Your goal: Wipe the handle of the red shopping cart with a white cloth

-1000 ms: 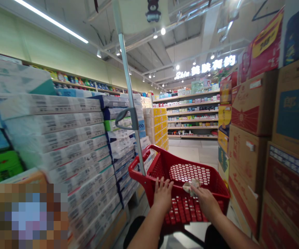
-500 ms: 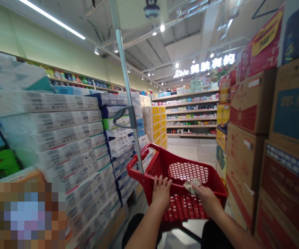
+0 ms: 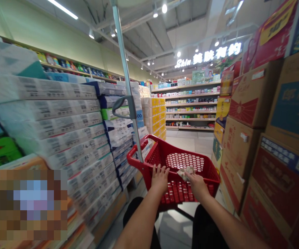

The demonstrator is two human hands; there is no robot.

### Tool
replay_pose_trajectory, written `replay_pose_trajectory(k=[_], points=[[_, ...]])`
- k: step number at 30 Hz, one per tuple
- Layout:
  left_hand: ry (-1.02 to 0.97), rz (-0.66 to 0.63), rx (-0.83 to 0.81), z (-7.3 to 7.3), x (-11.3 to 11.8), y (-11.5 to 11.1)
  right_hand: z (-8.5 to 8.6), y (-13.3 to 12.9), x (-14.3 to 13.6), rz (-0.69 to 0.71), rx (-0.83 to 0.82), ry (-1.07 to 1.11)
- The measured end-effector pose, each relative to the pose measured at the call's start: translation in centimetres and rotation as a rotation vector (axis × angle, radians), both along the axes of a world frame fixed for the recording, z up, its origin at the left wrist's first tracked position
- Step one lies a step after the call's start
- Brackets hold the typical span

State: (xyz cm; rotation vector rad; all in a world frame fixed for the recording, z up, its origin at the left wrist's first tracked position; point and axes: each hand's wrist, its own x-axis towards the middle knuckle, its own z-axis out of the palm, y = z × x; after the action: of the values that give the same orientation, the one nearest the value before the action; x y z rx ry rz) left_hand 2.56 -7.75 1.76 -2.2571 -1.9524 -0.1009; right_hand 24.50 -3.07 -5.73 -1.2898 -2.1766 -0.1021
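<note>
A red plastic shopping cart (image 3: pixel 188 160) with perforated sides stands in front of me, turned at an angle. My left hand (image 3: pixel 160 178) rests on the cart's near rim with its fingers spread. Farther right on the same rim, my right hand (image 3: pixel 198 185) presses a crumpled whitish cloth (image 3: pixel 185 173) between its fingers. From the cart's left corner rises a metal pole (image 3: pixel 127 76), which carries a grey loop handle (image 3: pixel 124 108).
Stacked packs of white paper goods (image 3: pixel 68 107) line the left side. Cardboard boxes (image 3: pixel 245 93) are piled close on the right. Yellow-and-white packs (image 3: pixel 158 117) and product shelves (image 3: pixel 190 103) stand ahead. A blurred patch covers the lower left.
My right hand and the cloth have shifted left along the rim, closer to my left hand. The view has tilted down slightly, and the boxes on the right appear nearer.
</note>
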Motion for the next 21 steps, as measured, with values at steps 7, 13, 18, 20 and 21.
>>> replay_pose_trajectory(k=[7,13,18,20,21], points=[[0.019,-0.007,0.013,-0.1,0.1,-0.2,0.2,-0.6,0.9,0.038,0.005,-0.007],[0.031,0.015,0.019,-0.1,0.5,-0.1,1.3,-1.5,0.8,-0.086,-0.061,-0.026],[0.034,-0.001,0.021,-0.2,0.4,-0.3,1.5,-1.4,1.3,-0.04,-0.084,-0.063],[0.035,0.004,0.034,-0.4,0.5,-0.3,1.2,-1.5,1.3,-0.088,-0.071,-0.037],[0.035,0.009,0.041,-0.4,0.6,-0.3,1.2,-1.6,1.1,-0.113,-0.065,-0.024]])
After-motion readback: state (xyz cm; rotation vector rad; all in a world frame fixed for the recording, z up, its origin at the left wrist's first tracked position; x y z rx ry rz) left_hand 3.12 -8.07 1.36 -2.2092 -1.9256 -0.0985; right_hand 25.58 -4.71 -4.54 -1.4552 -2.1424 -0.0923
